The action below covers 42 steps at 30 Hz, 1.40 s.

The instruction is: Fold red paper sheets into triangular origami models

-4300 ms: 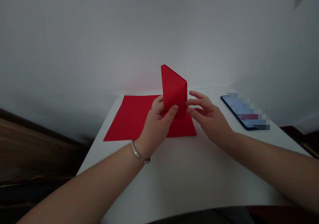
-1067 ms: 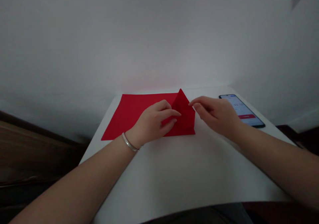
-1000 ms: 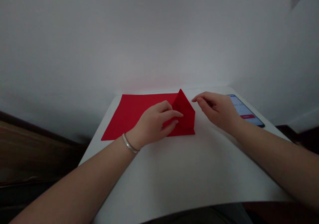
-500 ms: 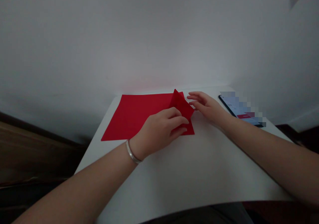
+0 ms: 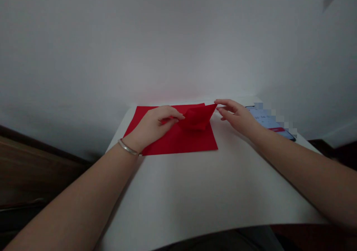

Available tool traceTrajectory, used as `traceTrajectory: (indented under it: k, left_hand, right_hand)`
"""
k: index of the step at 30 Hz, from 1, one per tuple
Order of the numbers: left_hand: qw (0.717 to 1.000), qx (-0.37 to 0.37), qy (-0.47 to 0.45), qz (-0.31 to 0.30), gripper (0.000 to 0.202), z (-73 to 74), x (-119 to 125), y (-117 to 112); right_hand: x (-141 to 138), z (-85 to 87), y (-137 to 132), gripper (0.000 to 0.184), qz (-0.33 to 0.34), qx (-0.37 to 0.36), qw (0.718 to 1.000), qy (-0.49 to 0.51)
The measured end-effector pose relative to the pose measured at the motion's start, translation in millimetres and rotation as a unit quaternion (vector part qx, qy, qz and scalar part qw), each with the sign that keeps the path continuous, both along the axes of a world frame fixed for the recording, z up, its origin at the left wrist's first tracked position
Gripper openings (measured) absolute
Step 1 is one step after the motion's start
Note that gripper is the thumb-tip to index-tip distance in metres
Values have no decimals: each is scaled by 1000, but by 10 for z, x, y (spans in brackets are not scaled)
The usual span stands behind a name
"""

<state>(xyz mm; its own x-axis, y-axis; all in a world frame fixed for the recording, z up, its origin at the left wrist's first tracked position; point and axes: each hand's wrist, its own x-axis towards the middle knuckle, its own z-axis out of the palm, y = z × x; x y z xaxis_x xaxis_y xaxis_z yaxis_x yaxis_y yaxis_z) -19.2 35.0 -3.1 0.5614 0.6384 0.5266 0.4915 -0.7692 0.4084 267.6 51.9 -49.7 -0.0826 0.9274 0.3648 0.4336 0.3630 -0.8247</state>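
Folded red paper (image 5: 196, 118), above the right part of a flat red sheet (image 5: 178, 142); long axis side to side, right corner raised. Left hand (image 5: 156, 122): fingertips nearly together at left end, grip uncertain. Right hand (image 5: 233, 113): part-open, equally near, fingertips at raised corner. White surface (image 5: 200, 184): extends toward person. Smartphone (image 5: 262, 118): beside right wrist.

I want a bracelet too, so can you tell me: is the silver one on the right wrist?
No, the silver bracelet is around the wrist of the left hand, and the right hand's wrist looks bare.
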Motion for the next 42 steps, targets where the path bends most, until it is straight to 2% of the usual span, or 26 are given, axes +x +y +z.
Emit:
traceTrajectory:
  k: [5,10,16,19,22,24,26,29,32,34,36,39,42]
  left_hand:
    - [1000,0,-8,20,17,-95,-76,113]
    - [998,20,-18,48,20,-100,-109,153]
    - [999,7,25,28,27,-70,-114,100]
    - [999,24,15,36,30,-63,-100,78]
    - [993,26,-8,113,32,-104,-102,119]
    - [983,9,11,185,35,-160,-120,175]
    - [975,-12,52,215,38,-223,-146,231]
    - [978,-31,107,177,41,-294,-174,272]
    - [970,-56,198,127,43,-326,-159,248]
    - [955,-84,264,109,51,-339,-131,207]
    - [939,-110,312,93,67,-354,-101,159]
    - [927,-114,348,77,81,-384,-70,97]
    - [923,-106,358,88,77,-401,-48,58]
  right_hand:
    - [8,21,-17,23,-5,27,998,-63]
    - [22,70,-55,13,-11,22,997,-74]
    - [18,138,-107,9,62,56,988,-131]
    - [18,174,-127,18,79,64,984,-145]
    - [26,185,-133,26,79,76,977,-183]
    - [32,179,-130,19,73,83,972,-209]
    - [41,187,-128,13,67,87,965,-237]
    - [66,276,-136,12,30,97,952,-288]
    - [120,451,-162,14,-58,95,934,-338]
    - [172,564,-182,18,-137,84,903,-399]
    - [234,635,-191,22,-201,51,871,-445]
    - [335,638,-172,29,-257,-5,835,-486]
    - [442,562,-119,34,-284,-7,818,-500]
